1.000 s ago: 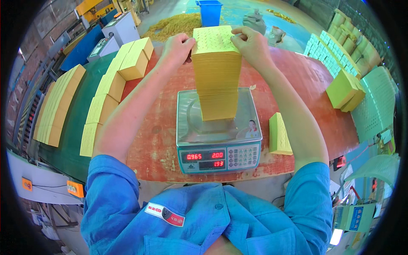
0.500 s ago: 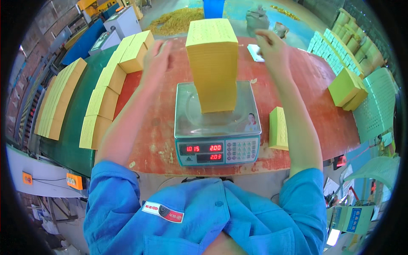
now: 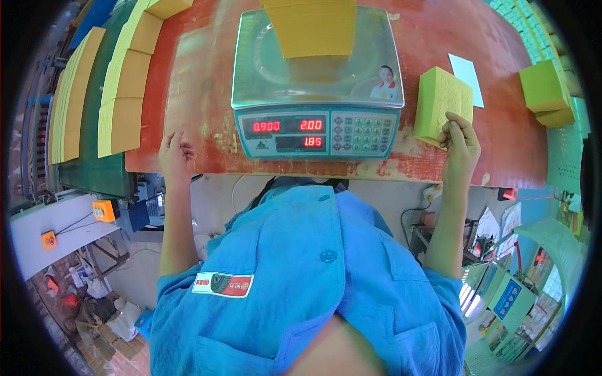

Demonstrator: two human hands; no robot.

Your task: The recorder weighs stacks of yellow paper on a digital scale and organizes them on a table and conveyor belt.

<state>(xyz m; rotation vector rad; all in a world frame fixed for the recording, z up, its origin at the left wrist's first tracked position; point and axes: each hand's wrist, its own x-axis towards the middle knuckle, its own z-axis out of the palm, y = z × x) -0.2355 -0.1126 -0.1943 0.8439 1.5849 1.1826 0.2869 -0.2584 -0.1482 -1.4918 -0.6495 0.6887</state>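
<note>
A stack of yellow embossed paper (image 3: 439,100) lies on the table to the right of a digital scale (image 3: 316,131). My right hand (image 3: 461,141) is closed in a pinch over its near edge. Whether the fingertips grip any sheets cannot be made out. Close to the table's front edge, left of the scale, my left hand (image 3: 175,150) is loosely curled with nothing visible in it. A taller yellow paper stack (image 3: 313,28) rests on the scale's metal pan, its upper part cut off by the frame. The scale's red display is lit.
A pale sheet (image 3: 467,78) lies behind the small stack on the red table (image 3: 200,81). Rows of yellow stacks (image 3: 122,81) line the left side. More yellow stacks (image 3: 544,91) stand at the far right. Orange switch boxes (image 3: 103,211) are at lower left.
Both hands have come back from beyond the scale to its near sides, the right one to the small stack. The view has tilted down toward my body. The display reading has dropped.
</note>
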